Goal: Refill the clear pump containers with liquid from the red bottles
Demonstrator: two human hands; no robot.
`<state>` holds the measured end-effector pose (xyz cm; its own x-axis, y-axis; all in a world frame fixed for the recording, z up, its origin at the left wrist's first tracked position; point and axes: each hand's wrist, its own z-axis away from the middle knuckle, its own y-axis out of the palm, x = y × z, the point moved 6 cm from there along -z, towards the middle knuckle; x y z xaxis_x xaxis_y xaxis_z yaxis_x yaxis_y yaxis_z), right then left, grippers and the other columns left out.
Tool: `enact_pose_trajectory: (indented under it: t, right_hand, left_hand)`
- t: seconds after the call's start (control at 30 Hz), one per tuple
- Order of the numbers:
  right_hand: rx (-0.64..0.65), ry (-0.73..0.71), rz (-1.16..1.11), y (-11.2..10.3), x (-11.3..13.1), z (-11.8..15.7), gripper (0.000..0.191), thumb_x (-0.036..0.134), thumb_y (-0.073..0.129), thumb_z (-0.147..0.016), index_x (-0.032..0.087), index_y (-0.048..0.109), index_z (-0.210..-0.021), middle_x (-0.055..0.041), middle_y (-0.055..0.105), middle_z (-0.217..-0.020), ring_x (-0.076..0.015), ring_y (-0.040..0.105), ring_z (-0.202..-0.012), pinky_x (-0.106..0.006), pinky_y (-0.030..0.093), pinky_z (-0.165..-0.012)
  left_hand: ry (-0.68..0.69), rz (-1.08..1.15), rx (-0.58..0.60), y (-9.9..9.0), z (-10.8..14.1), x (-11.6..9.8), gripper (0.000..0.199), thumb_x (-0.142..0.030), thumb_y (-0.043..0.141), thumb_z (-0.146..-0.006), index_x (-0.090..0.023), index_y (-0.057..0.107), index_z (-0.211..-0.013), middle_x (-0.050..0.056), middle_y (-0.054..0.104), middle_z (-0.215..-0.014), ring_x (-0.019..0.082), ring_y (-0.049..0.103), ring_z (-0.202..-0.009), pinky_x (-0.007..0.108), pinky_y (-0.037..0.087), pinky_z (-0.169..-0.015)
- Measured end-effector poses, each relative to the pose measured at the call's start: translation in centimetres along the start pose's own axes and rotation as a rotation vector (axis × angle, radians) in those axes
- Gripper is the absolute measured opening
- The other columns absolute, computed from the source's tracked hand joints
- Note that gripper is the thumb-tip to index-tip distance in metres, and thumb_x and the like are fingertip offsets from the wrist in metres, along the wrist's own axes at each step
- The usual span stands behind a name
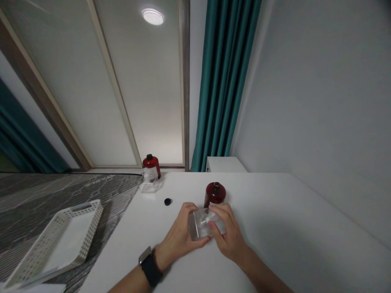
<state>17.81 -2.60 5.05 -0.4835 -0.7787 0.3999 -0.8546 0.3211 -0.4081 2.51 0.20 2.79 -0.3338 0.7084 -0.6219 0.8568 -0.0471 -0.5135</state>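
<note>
Basket point(91, 230): white, perforated walls, on the grey cover point(30, 199) beyond the left edge of the white table point(275, 219).
Far bottle point(155, 163): red, upright, black top, pale label, at the table's far left corner.
Far container point(148, 187): clear, just in front of that bottle, by the same corner.
Cap point(167, 202): black, round, lying in from the left edge, nearer the far edge than the near one.
Left hand point(182, 228): closed around the left side of the held container; a dark watch point(150, 265) on its wrist.
Held container point(199, 226): clear, between both hands, over the table's middle; whether it touches the top cannot be told.
Near bottle point(214, 192): red, upright, in from the far edge, just beyond the held container.
Right hand point(228, 232): gripping the right side of the held container, thumb and fingers across it.
</note>
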Motion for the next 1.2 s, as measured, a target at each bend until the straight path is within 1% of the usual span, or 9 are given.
enact_pose_trajectory:
  t: [0.17,0.23,0.37,0.53,0.67,0.8,0.97,1.1,1.2]
  right_hand:
    - [-0.178,0.029,0.042,-1.5,-0.5,0.1,0.046,0.013,0.049,-0.095,0.025,0.046,-0.139,-0.0082,0.057,-0.11,-0.0231,0.056,-0.099,-0.037,0.052,-0.082]
    - [-0.185,0.063,0.065,-1.5,-0.6,0.1,0.048,0.015,0.048,-0.096,0.025,0.043,-0.142,-0.0087,0.057,-0.112,-0.0234,0.056,-0.1,-0.038,0.052,-0.082]
    - [-0.147,0.094,0.066,-0.9,-1.0,0.4,0.049,0.019,0.047,-0.098,0.025,0.038,-0.145,-0.0096,0.057,-0.116,-0.0246,0.057,-0.103,-0.041,0.052,-0.085]
    - [-0.279,0.204,0.02,-1.6,-2.2,1.1,0.04,0.022,0.046,-0.099,0.025,0.043,-0.139,-0.0098,0.054,-0.116,-0.0252,0.056,-0.106,-0.043,0.049,-0.088]
    - [-0.246,0.238,-0.06,-1.1,-2.2,1.2,0.039,0.022,0.045,-0.099,0.026,0.044,-0.138,-0.009,0.054,-0.117,-0.024,0.056,-0.105,-0.042,0.049,-0.087]
    - [-0.28,0.266,-0.088,-1.1,-2.2,1.3,0.036,0.022,0.045,-0.1,0.026,0.045,-0.136,-0.008,0.053,-0.116,-0.0226,0.055,-0.103,-0.039,0.048,-0.088]
    - [-0.275,0.282,-0.113,-0.9,-2.2,1.4,0.035,0.023,0.044,-0.1,0.025,0.045,-0.135,-0.0079,0.053,-0.116,-0.0222,0.056,-0.103,-0.038,0.049,-0.086]
    - [-0.276,0.283,-0.124,-0.7,-1.9,1.4,0.034,0.023,0.043,-0.1,0.025,0.044,-0.135,-0.0085,0.053,-0.115,-0.0219,0.057,-0.1,-0.036,0.05,-0.083]
    - [-0.274,0.296,-0.142,-1.0,-1.9,1.1,0.031,0.023,0.044,-0.099,0.024,0.047,-0.13,-0.0084,0.055,-0.112,-0.0209,0.059,-0.095,-0.034,0.051,-0.079]
  left_hand:
    - [-0.067,0.022,0.029,0.1,0.1,0.5,0.061,-0.023,0.082,-0.064,-0.019,0.047,-0.114,0.009,0.053,-0.111,0.027,0.057,-0.104,0.041,0.052,-0.09]
    - [-0.08,0.022,0.041,0.2,0.1,0.6,0.061,-0.024,0.081,-0.065,-0.019,0.046,-0.114,0.009,0.053,-0.111,0.027,0.057,-0.104,0.041,0.052,-0.09]
    - [-0.091,0.019,0.05,0.2,0.2,0.7,0.061,-0.022,0.079,-0.066,-0.019,0.044,-0.116,0.009,0.052,-0.112,0.026,0.057,-0.104,0.042,0.052,-0.091]
    - [-0.081,0.014,0.028,0.2,0.2,0.9,0.062,-0.019,0.077,-0.064,-0.019,0.043,-0.116,0.01,0.052,-0.112,0.027,0.058,-0.104,0.043,0.052,-0.09]
    - [-0.026,0.013,0.0,0.1,0.3,0.9,0.066,-0.021,0.078,-0.064,-0.019,0.042,-0.119,0.01,0.052,-0.113,0.028,0.058,-0.106,0.044,0.052,-0.091]
    - [-0.016,-0.003,-0.007,0.1,0.4,0.9,0.067,-0.021,0.078,-0.064,-0.02,0.039,-0.119,0.01,0.051,-0.113,0.028,0.057,-0.106,0.044,0.051,-0.091]
    - [-0.01,-0.007,0.002,0.2,0.5,1.0,0.068,-0.022,0.078,-0.066,-0.021,0.038,-0.12,0.01,0.049,-0.113,0.028,0.056,-0.106,0.044,0.051,-0.09]
    - [0.024,-0.027,0.016,0.1,0.4,0.9,0.069,-0.025,0.078,-0.068,-0.021,0.035,-0.122,0.01,0.047,-0.114,0.029,0.055,-0.106,0.046,0.051,-0.09]
    - [0.035,-0.04,0.019,0.0,0.4,0.7,0.068,-0.026,0.077,-0.069,-0.023,0.034,-0.122,0.01,0.046,-0.113,0.029,0.054,-0.106,0.047,0.051,-0.089]
